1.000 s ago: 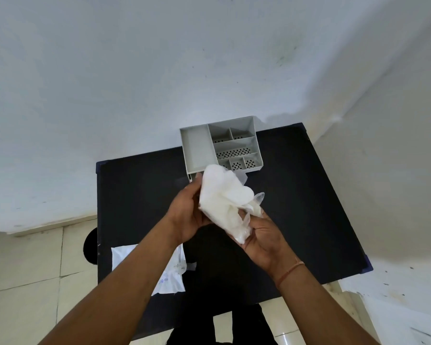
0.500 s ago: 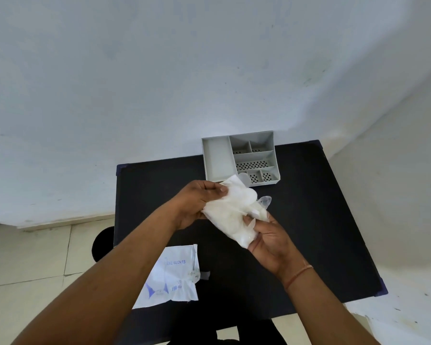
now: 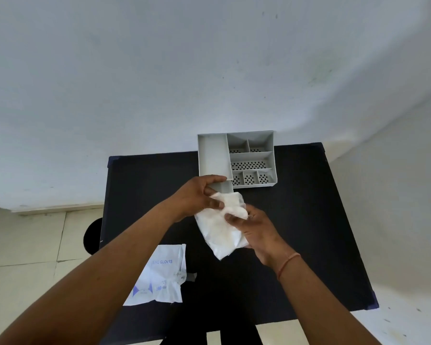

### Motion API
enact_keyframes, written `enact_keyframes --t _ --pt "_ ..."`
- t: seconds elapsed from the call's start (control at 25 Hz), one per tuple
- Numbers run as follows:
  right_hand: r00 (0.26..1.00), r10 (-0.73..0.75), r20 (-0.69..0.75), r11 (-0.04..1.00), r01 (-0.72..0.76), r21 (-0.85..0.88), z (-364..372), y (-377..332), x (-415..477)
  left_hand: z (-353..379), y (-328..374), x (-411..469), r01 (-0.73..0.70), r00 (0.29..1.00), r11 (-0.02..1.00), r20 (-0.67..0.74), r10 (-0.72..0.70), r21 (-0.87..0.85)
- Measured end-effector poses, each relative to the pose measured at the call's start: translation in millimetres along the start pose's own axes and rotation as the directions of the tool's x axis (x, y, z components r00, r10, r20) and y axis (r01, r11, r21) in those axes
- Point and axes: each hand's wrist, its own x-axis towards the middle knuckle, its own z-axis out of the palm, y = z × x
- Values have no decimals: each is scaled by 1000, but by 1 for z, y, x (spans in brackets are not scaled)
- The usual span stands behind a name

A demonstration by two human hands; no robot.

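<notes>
Head view: "GLOVES" packet (image 3: pixel 162 277) near bundle (image 3: pixel 220 235)

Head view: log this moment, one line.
left hand: grips glove bundle | right hand: pinches bundle | organizer: behind hands | glove packet: on table

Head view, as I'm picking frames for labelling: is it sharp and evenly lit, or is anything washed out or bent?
In the head view the light is soft, without hard shadows; the white glove bundle looks washed out, its folds faint; the packet lettering is soft, only partly readable; the table edges splay from wide-angle distortion.
</notes>
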Motion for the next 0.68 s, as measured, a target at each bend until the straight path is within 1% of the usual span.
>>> enact_keyframes --t 0.04,0.08,0.12,0.16,0.2,0.24,0.28,0.32,0.36,0.4,0.48,0.52,0.56,0.6,0.64,0.68 --pt "999 4 -42 1000 -3 20 -1 4 6 6 -2 3 31 997 993 -66 -39 -114" --pt "996 24 -81 998 -19 68 -3 8 12 12 -4 4 66 985 949 -133 -112 -307" --pt "992 53 -114 990 -38 134 -5 12 17 17 -8 3 96 966 847 -156 -205 -523" --pt "988 82 -134 977 -53 205 -7 16 22 23 -12 1 123 950 717 -128 -286 -686" --pt "984 104 -142 962 -63 267 -10 20 27 30 -17 -4 146 938 625 -94 -335 -767" --pt "982 114 -149 952 -65 299 -11 23 33 37 -22 -9 167 929 603 -79 -360 -780" --pt "979 112 -169 954 -58 295 -12 26 38 46 -27 -15 186 925 646 -91 -370 -741" --pt "974 100 -201 968 -48 248 -10 28 43 54 -32 -19 207 916 716 -124 -381 -667" --pt "969 83 -233 985 -44 169 -7 27 47 61 -36 -20 223 900 781 -184 -395 -583" --pt "966 66 -250 996 -48 76 -5 27 51 65 -41 -17 235 875 821 -254 -411 -520" --pt "976 54 -212 991 -78 -104 -1 20 57 64 -49 -8 237 837 865 -359 -414 -443" --pt "983 54 -177 976 -89 -197 0 15 59 61 -51 -2 232 826 897 -411 -386 -375" --pt "988 17 -154 946 -66 -318 -1 13 62 57 -53 4 233 821 938 -465 -331 -255" --pt "988 -68 -142 887 -5 -462 -2 13 67 53 -55 10 244 821 963 -505 -266 -111" --pt "976 -175 -128 794 63 -605 -3 13 72 52 -56 16 259 819 966 -532 -215 9" --pt "958 -266 -111 695 111 -710 -2 13 76 51 -54 21 274 816 958 -547 -184 86"
